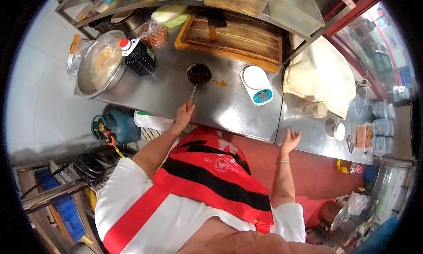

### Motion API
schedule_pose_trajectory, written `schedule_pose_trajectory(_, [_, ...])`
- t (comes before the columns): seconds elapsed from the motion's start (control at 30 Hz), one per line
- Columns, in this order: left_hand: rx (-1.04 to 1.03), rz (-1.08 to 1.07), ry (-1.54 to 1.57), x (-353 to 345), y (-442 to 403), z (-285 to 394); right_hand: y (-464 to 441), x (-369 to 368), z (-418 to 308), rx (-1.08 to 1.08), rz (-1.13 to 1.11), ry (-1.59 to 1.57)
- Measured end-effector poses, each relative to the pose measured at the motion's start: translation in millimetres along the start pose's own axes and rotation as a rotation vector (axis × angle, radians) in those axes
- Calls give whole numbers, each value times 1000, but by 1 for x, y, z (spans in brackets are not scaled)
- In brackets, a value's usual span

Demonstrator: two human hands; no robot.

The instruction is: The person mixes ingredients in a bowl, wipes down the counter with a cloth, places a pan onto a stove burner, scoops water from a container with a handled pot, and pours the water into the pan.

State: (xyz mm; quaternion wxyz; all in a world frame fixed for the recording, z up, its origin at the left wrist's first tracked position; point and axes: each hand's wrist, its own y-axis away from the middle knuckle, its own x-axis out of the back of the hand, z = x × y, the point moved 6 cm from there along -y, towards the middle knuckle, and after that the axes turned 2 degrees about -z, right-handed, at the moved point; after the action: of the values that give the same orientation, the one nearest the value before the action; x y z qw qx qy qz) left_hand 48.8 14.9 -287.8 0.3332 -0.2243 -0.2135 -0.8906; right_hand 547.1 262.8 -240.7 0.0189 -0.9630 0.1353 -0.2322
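My left hand (184, 115) is closed around the wooden handle of a ladle (193, 93). The ladle's round bowl holds something dark and rests on or just above the steel counter; I cannot tell which. To the right of the bowl lies a brown-orange smear (220, 83) on the metal. My right hand (290, 141) is at the counter's front edge, palm turned up, fingers apart and holding nothing. Between and beyond the hands stands a white kitchen scale (256, 85) with a blue display panel.
Left on the counter (163, 95) are a steel basin (112, 80), a dark bottle with a red cap (140, 57) and a bag of peanuts (153, 33). A cleaver (213, 32) lies on the wooden board (246, 40). A jar (312, 110) lies right; a gas cylinder (121, 125) stands below left.
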Motion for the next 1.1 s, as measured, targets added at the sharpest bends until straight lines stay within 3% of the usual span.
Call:
schedule_pose_trajectory(0.3, [-86, 85, -7, 33, -34, -28, 120, -39, -28, 147, -267, 149])
schedule_pose_trajectory(0.47, [62, -25, 301, 43, -61, -60, 183, -61, -40, 288, -475, 284])
schedule_pose_trajectory(0.67, [126, -16, 427, 74, -54, -23, 235, -76, -9, 95, -763, 331])
schedule_pose_trajectory(0.77, [97, -168, 442, 63, -80, -57, 252, -66, 11, 81, -743, 440])
schedule_pose_trajectory(0.8, [91, -205, 418, 63, -89, -66, 259, -67, 31, 44, -722, 325])
schedule_pose_trajectory(0.83, [64, -80, 374, 68, -95, -82, 270, -71, 57, 168, -703, 447])
schedule_pose_trajectory(0.87, [100, -153, 441, 66, -114, -112, 272, -66, 24, -48, -822, 549])
schedule_pose_trajectory(0.93, [131, -225, 563, 72, -115, -106, 275, -55, -1, -81, -764, 504])
schedule_pose_trajectory(0.97, [92, -219, 565, 78, -119, -108, 280, -54, -1, -261, -879, 531])
schedule_pose_trajectory(1.0, [52, -214, 567, 84, -123, -110, 282, -64, 27, -198, -838, 426])
schedule_pose_trajectory(1.1, [110, -220, 462, 85, -114, -75, 300, -62, 87, -174, -896, 585])
